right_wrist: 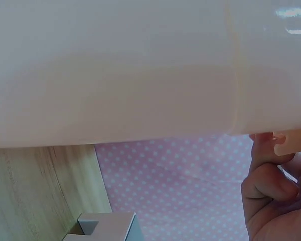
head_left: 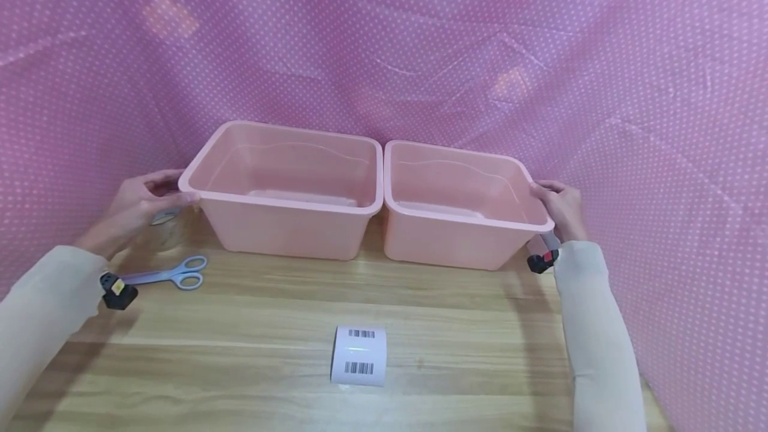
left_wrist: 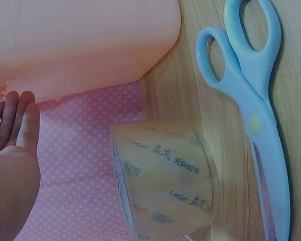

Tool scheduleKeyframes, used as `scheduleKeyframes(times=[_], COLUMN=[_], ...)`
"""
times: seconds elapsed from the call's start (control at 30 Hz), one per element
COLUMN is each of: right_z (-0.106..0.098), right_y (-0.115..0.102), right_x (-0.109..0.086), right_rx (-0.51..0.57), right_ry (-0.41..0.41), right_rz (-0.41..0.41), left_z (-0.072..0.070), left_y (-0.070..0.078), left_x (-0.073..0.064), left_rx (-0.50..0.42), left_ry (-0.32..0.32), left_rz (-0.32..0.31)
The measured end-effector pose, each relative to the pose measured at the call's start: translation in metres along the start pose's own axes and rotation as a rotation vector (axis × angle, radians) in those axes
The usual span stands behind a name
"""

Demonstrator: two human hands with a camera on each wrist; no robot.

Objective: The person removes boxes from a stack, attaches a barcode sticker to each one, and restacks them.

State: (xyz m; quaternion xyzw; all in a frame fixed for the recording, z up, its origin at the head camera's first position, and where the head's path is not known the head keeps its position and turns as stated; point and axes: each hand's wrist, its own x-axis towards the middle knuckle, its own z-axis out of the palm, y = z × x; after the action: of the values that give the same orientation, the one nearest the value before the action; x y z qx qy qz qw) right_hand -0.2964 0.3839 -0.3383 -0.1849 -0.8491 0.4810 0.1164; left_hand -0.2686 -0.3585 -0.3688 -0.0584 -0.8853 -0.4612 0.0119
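Note:
Two pink plastic storage bins stand side by side, rims nearly touching, insides bare. At the left bin (head_left: 288, 229), my left hand (head_left: 135, 209) holds the outer front corner of the rim, thumb at the front and fingers along the side. Its fingertips (left_wrist: 25, 100) meet the bin under the rim in the left wrist view. My right hand (head_left: 563, 209) grips the outer rim of the right bin (head_left: 447, 242), with curled fingers (right_wrist: 268, 181) below the rim in the right wrist view.
Blue scissors (head_left: 180, 275) and a roll of clear tape (left_wrist: 165, 175) lie by my left wrist. A barcode label roll (head_left: 359, 356) sits near the table's front. A pale box (right_wrist: 110, 226) is beside the right bin. Pink dotted cloth (head_left: 384, 39) hangs behind and at both sides.

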Motion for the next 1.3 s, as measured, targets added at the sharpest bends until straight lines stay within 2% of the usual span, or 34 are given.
scheduleKeyframes(times=[0.2, 0.43, 0.63, 0.9, 0.97, 1.13, 1.3], right_z=[0.0, 0.0, -0.001, -0.001, -0.002, -0.003, -0.002], right_y=[-0.002, -0.004, -0.005, -0.005, -0.005, -0.007, -0.01], right_x=[-0.001, -0.004, -0.008, -0.014, -0.016, -0.02, -0.024], right_rx=[-0.059, -0.115, -0.113, -0.102, -0.09, -0.067, -0.034], right_ry=[0.059, 0.084, 0.072, 0.077, 0.074, 0.049, 0.012], right_rz=[-0.021, -0.045, -0.031, -0.096, -0.099, -0.103, -0.166], left_z=[0.001, 0.003, 0.003, 0.002, 0.003, 0.007, 0.008], left_y=[0.002, 0.002, 0.004, 0.016, 0.019, 0.026, 0.032], left_x=[-0.001, -0.002, -0.004, -0.003, -0.004, -0.005, -0.004], left_rx=[-0.009, -0.065, -0.034, 0.032, 0.025, -0.023, -0.105], left_ry=[-0.002, 0.028, 0.016, 0.028, 0.038, 0.101, 0.149], left_rz=[-0.011, 0.021, 0.017, -0.022, -0.022, 0.026, 0.074])
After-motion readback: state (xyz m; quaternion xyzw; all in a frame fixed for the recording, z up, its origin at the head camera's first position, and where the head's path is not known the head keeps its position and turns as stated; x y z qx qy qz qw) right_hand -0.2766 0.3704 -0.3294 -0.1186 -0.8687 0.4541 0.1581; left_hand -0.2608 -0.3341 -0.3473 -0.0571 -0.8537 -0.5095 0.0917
